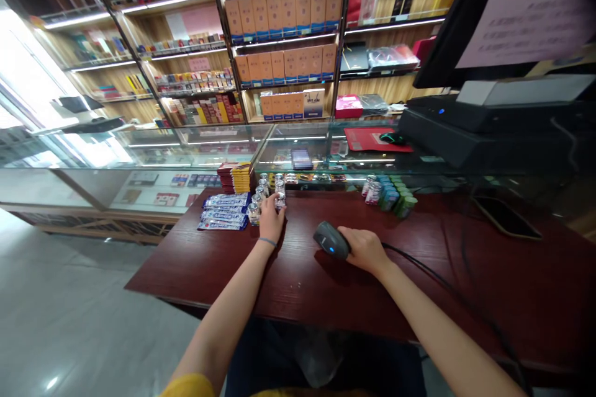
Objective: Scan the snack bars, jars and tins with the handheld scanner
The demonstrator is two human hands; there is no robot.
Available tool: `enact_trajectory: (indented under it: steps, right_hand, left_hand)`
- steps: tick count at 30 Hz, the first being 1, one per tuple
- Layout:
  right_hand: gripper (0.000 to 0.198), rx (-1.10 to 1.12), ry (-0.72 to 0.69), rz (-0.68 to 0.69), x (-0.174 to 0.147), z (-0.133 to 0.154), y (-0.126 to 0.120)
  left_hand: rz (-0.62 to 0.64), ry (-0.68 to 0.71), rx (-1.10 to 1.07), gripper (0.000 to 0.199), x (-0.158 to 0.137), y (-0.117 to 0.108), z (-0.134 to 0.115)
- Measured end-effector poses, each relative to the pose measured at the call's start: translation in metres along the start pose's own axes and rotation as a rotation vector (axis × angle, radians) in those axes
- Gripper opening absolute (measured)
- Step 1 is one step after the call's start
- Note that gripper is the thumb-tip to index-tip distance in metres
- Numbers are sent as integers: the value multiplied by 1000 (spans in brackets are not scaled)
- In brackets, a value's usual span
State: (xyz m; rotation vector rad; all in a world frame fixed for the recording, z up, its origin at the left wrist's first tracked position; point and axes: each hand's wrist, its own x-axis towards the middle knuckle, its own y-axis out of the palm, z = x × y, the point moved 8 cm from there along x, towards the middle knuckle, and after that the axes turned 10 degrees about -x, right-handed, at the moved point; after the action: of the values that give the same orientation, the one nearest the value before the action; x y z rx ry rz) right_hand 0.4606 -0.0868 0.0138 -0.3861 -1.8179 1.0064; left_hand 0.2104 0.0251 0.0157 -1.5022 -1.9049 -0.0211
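My left hand (271,218) reaches to the rows of small silver-topped bottles (254,212) on the dark red counter. Its fingers and thumb close about the front one of the right row, a small bottle (280,200) that they partly hide. My right hand (365,249) grips a black barcode scanner (331,239) by its handle, above the middle of the counter. The scanner's head points left, and a small blue light shows on it. A black cable trails from its handle to the right.
Blue-and-white long packets (224,211) and a stack of red and yellow packs (234,177) lie left. Green tubs (404,205) and pink-labelled bottles (372,191) stand right, near a phone (506,217). A glass display case (302,136) and a monitor (459,31) border the counter.
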Motion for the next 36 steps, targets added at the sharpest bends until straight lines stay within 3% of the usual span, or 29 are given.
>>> enact_trajectory:
  steps: [8,19,27,32,36]
  right_hand:
    - [39,-13,12,4,-1,-2,1]
    - [36,30,49,-1,0,-6,2]
    - [39,23,61,29,-2,-8,8]
    - [38,-5,100,66,-1,-21,7]
    - [42,-41,125,146,-5,-46,1]
  left_hand:
    - [29,-53,52,41,9,10,2]
    - [-26,-56,68,42,20,21,2]
    - [-48,77,1,61,16,19,-6]
    - [-94,183,-93,52,12,13,-21]
    - [-61,304,-175,45,6,27,-45]
